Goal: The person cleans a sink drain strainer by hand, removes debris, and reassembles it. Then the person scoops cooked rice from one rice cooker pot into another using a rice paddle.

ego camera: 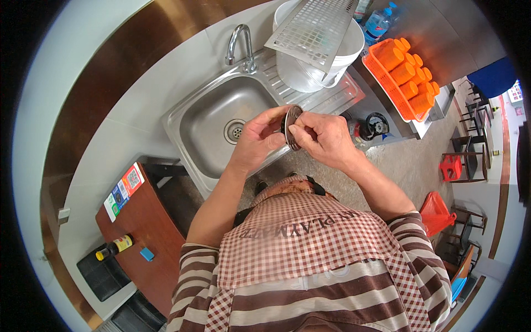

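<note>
Between my two hands, near the front edge of the stainless steel sink [199,112], is a round dark metal disc with a shiny rim [293,128], tilted nearly edge-on. My left hand [261,135] holds its left side, fingers on top and thumb below. My right hand [327,135] grips its right side, with the thumb on the disc's face. What kind of part the disc is, I cannot tell. Below and left of it lies the sink's drain strainer [235,132]. A chrome faucet [249,50] stands at the back of the sink.
On the drainboard a white plastic bucket [298,74] carries a perforated metal sheet [309,33]. Right of it, an orange basket [379,70] holds several orange cups [402,74]. A wooden table [153,224] with a sauce bottle [116,246] stands at lower left; a red plastic bag [434,213] is at right.
</note>
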A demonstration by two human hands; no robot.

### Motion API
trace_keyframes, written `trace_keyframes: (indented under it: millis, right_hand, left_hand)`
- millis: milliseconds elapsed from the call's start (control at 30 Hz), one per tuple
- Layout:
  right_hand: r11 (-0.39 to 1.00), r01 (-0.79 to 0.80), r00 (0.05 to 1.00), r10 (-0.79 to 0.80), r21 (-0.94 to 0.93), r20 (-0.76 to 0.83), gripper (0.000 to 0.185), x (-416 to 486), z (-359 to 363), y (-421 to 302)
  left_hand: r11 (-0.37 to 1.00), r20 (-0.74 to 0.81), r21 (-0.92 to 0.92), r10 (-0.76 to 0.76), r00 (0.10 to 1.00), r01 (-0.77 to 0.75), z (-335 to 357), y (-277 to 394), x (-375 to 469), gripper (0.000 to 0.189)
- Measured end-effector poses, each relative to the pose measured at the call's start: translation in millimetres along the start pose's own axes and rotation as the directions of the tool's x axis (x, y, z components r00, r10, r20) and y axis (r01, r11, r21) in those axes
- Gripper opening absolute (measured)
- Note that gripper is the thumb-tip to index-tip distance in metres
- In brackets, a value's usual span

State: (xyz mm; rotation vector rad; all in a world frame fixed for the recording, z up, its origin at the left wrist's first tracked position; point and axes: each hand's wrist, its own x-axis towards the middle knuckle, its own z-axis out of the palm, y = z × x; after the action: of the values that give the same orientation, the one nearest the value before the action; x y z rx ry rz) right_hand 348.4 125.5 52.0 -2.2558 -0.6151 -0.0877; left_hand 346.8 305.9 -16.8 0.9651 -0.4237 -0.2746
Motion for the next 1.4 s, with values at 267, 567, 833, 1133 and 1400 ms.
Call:
trace_keyframes:
  millis: [267, 567, 833, 1133, 1400]
  right_hand:
    - [0.926, -0.141, 0.990, 0.136, 0.351, 0.038, 0.023, -1.0, -6.0, 6.5]
    - [0.706, -0.360, 0.917, 0.387, 0.609, 0.093, 0.015, 5.2, 19.2, 36.3]
    - [0.881, -0.265, 0.961, 0.274, 0.392, 0.035, 0.017, 8.5, 47.1, 50.1]
    - [0.880, -0.285, 0.958, 0.273, 0.381, 0.086, 0.015, 15.6, 52.5, 39.0]
    - [0.888, -0.272, 0.962, 0.259, 0.370, 0.086, 0.015, 12.4, 56.5, 40.7]
  left_hand:
    - [0.940, -0.185, -0.340, -0.096, 0.978, 0.028, 0.7, -4.5, -6.3, 0.041]
    - [0.966, -0.292, -0.238, -0.170, 0.941, 0.101, -4.5, -10.3, -7.8, 0.032]
    - [0.976, -0.380, 0.035, -0.185, 0.906, 0.214, -12.6, -15.5, -11.7, 0.028]
    - [0.977, -0.464, 0.024, -0.177, 0.868, 0.212, -18.6, -13.7, -13.5, 0.028]
    - [0.986, -0.404, -0.018, -0.161, 0.900, 0.168, -21.0, -14.7, -15.9, 0.026]
